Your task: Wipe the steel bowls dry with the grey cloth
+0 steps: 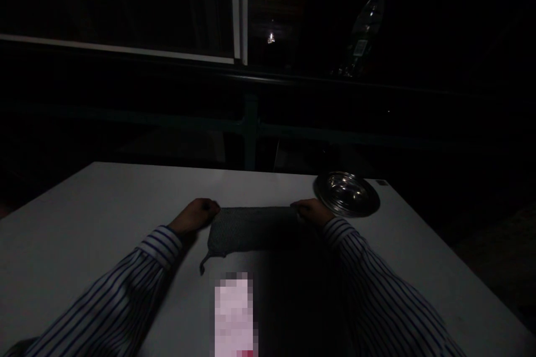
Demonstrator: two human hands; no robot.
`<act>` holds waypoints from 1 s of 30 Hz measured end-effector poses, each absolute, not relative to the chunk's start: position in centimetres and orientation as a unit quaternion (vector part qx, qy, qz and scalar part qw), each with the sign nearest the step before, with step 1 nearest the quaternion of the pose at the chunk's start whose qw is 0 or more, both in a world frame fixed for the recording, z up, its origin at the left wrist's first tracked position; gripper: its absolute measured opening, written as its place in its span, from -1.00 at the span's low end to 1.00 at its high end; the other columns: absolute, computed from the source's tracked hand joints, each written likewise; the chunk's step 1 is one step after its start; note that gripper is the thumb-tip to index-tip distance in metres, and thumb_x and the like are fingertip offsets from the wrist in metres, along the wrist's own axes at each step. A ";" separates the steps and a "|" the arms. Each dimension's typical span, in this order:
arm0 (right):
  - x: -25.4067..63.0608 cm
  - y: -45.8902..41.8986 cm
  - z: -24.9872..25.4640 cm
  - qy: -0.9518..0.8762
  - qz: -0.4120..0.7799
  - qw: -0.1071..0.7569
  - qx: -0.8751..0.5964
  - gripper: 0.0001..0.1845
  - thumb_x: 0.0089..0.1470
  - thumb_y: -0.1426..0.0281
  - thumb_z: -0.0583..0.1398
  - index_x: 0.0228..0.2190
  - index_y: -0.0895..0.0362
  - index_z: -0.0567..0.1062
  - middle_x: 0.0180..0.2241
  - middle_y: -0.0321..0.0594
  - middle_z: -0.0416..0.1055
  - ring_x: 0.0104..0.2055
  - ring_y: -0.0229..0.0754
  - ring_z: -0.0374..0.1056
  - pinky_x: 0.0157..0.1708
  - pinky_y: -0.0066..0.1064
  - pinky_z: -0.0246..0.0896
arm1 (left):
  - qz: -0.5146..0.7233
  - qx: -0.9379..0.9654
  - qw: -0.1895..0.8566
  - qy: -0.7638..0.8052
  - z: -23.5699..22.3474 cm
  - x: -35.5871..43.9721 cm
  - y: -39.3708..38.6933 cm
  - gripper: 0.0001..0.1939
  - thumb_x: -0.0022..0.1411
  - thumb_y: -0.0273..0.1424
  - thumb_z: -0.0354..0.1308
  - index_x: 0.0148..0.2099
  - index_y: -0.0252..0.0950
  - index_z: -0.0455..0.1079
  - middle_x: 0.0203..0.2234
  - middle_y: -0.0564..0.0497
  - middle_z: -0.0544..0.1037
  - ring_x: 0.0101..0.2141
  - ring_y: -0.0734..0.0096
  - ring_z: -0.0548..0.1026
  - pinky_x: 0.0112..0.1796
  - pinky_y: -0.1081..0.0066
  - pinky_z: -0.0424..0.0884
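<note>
A dark grey cloth (251, 228) is stretched between my two hands over the white table (84, 217). Its top edge runs straight, and a small loop or strip dangles at its lower left corner. My left hand (196, 215) pinches the top left corner. At the top right corner, the fingers of my right hand (312, 212) are closed on the cloth. Deep shadow hides much of the cloth's right part. Both my sleeves are white with dark stripes.
A shiny metal plate or shallow bowl (347, 194) stands at the table's far right, close to my right hand. A blurred, pixelated pale patch (233, 315) covers something at the near middle. Beyond the table are a dark rail (268, 78) and a clear bottle (368, 25).
</note>
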State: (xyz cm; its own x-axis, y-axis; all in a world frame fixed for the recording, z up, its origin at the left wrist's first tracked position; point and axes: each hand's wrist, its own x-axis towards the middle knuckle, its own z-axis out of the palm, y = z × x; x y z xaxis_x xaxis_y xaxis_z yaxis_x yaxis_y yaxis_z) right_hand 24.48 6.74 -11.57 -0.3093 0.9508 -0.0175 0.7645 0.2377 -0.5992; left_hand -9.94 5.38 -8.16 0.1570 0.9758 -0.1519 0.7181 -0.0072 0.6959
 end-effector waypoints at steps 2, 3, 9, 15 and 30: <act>24.3 6.7 -11.3 -0.765 0.256 0.171 -0.565 -0.63 0.06 0.47 -0.01 -0.17 0.18 0.50 -0.18 -0.17 0.48 -0.14 -0.21 0.39 -0.09 -0.39 0.22 | 0.197 0.687 0.326 0.619 -8.3 -9.9 5.4 -0.65 -0.04 -0.14 0.00 -0.45 -0.34 0.39 -0.57 -0.01 0.48 -0.51 0.36 0.39 -0.45 0.40 0.29; 24.2 6.6 -11.1 -0.765 0.252 0.167 -0.568 -0.63 0.06 0.47 -0.01 -0.16 0.18 0.49 -0.16 -0.16 0.47 -0.12 -0.21 0.38 -0.08 -0.40 0.21 | 0.197 0.690 0.320 0.618 -8.4 -9.8 5.4 -0.65 -0.03 -0.14 0.00 -0.44 -0.34 0.40 -0.54 -0.03 0.50 -0.49 0.34 0.41 -0.43 0.40 0.30; 23.4 6.3 -10.9 -0.776 0.225 0.124 -0.576 -0.70 0.02 0.46 0.06 -0.22 0.20 0.51 -0.21 -0.15 0.49 -0.15 -0.21 0.39 -0.17 -0.46 0.24 | 0.183 0.715 0.270 0.618 -9.2 -9.7 5.9 -0.66 0.06 -0.20 -0.05 -0.36 -0.36 0.41 -0.46 -0.09 0.55 -0.42 0.30 0.48 -0.38 0.39 0.34; 23.3 5.4 -9.8 -0.786 0.131 0.095 -0.597 -0.65 0.01 0.47 0.05 -0.16 0.27 0.46 -0.19 0.00 0.46 -0.15 -0.08 0.38 -0.17 -0.32 0.26 | 0.182 0.741 0.167 0.625 -9.1 -8.6 5.8 -0.62 0.13 -0.30 -0.08 -0.12 -0.40 0.40 -0.17 -0.23 0.50 -0.14 0.15 0.44 -0.11 0.26 0.28; 17.7 4.7 -16.2 -0.895 -0.032 0.052 -0.441 -0.44 0.16 0.26 -0.06 0.15 0.23 0.10 0.20 0.02 -0.02 0.23 0.06 -0.08 0.11 0.05 -0.12 | 0.070 0.851 -0.043 0.518 -13.0 -5.4 3.1 -0.38 0.24 -0.09 -0.22 0.23 -0.32 0.07 0.19 -0.22 0.13 0.18 0.07 0.07 0.09 0.04 0.01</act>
State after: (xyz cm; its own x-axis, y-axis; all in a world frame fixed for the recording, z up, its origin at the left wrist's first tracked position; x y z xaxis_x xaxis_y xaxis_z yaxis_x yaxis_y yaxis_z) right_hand 17.66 4.68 -16.16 -0.6059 0.7862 0.1218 0.7929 0.6093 0.0113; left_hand -5.45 3.05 -12.95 0.4535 0.8759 0.1647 0.8881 -0.4596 -0.0011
